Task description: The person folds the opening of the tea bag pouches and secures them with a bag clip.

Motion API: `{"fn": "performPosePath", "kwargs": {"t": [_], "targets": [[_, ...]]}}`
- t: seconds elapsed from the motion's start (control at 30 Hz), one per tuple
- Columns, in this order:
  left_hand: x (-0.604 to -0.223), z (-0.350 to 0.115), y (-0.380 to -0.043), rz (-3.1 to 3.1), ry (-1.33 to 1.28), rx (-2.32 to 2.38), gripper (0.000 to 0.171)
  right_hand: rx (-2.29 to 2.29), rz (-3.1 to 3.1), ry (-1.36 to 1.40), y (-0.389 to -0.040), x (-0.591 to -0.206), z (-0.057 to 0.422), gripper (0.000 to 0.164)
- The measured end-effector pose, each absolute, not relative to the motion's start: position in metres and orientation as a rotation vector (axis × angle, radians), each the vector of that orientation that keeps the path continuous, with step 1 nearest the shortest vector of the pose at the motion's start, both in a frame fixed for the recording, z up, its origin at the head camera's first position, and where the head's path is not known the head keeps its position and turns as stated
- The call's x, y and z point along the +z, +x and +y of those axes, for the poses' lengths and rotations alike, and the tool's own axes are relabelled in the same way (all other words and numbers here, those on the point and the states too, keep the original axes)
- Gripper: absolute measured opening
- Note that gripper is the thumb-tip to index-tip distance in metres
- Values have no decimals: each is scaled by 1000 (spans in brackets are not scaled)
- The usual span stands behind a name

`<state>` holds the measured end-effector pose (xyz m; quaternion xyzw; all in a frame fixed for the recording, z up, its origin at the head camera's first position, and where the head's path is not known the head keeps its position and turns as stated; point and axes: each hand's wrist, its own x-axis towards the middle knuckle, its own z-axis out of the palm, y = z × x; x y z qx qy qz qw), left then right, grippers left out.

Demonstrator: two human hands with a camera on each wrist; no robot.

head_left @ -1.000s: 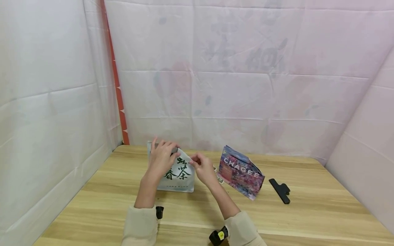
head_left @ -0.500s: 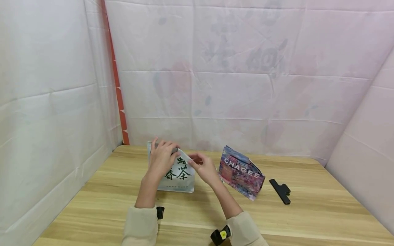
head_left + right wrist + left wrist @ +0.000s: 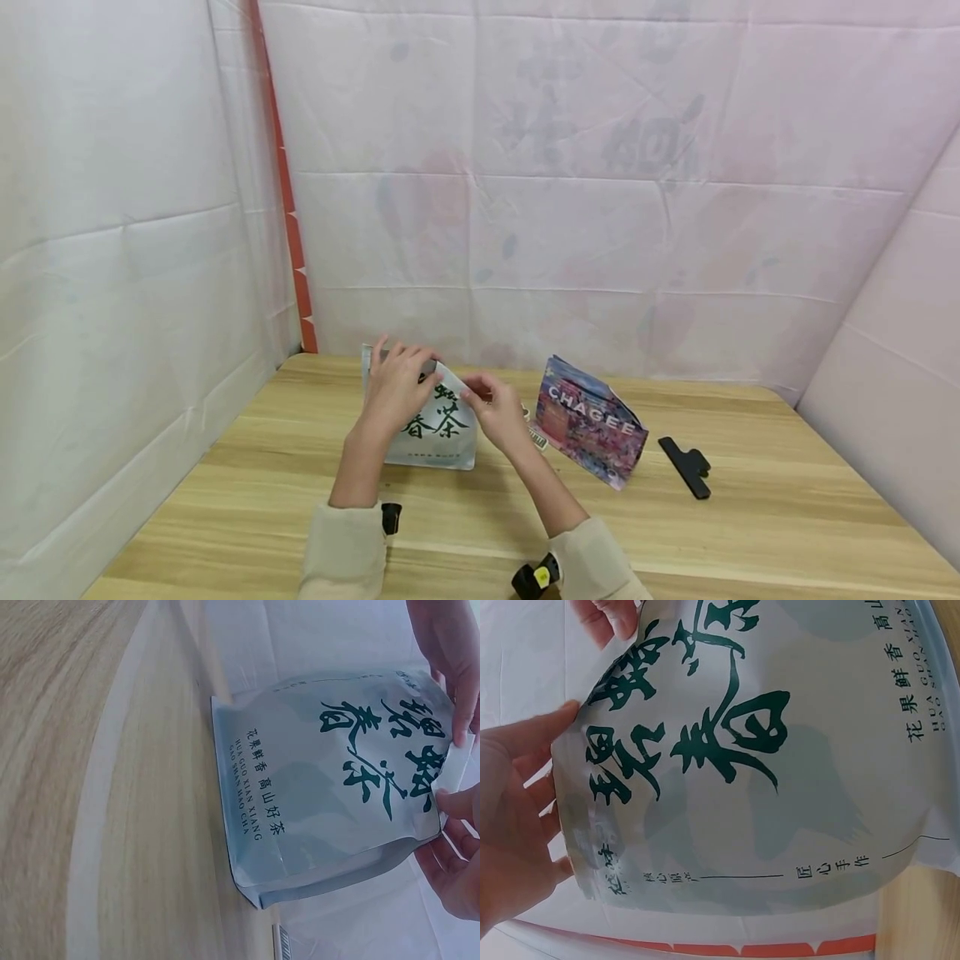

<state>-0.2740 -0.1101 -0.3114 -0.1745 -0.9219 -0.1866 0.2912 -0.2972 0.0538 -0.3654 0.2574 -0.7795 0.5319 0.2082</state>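
Note:
A pale tea bag with dark green characters (image 3: 438,437) stands upright on the table, its top edge partly folded over. My left hand (image 3: 396,385) grips that top edge, thumb in front and fingers behind, as the left wrist view shows with the hand (image 3: 517,780) beside the bag (image 3: 727,847). At the top right corner my right hand (image 3: 497,408) pinches the bag's edge. From the right wrist view, the right thumb lies on the front of the bag (image 3: 315,802), with the other fingers of the hand (image 3: 457,862) behind it.
A purple-pink CHAGEE bag (image 3: 588,425) stands right of my right hand, with a small label-like item (image 3: 537,437) against its left side. Farther right lies a black bag clip (image 3: 686,468). White cloth walls (image 3: 562,250) border the wooden table (image 3: 787,517) at the back and sides.
My right fingers shift slightly at the corner of the tea bag, the thumb and index finger moving a little. The left hand and the bag stay nearly still.

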Motion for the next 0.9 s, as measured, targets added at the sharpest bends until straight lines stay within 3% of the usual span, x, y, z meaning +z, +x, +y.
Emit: {"fn": "performPosePath", "kwargs": {"t": [0.9], "targets": [[-315, -113, -278, -2440, -497, -512, 15, 1489, -2184, 728, -291, -354, 53, 8]]}}
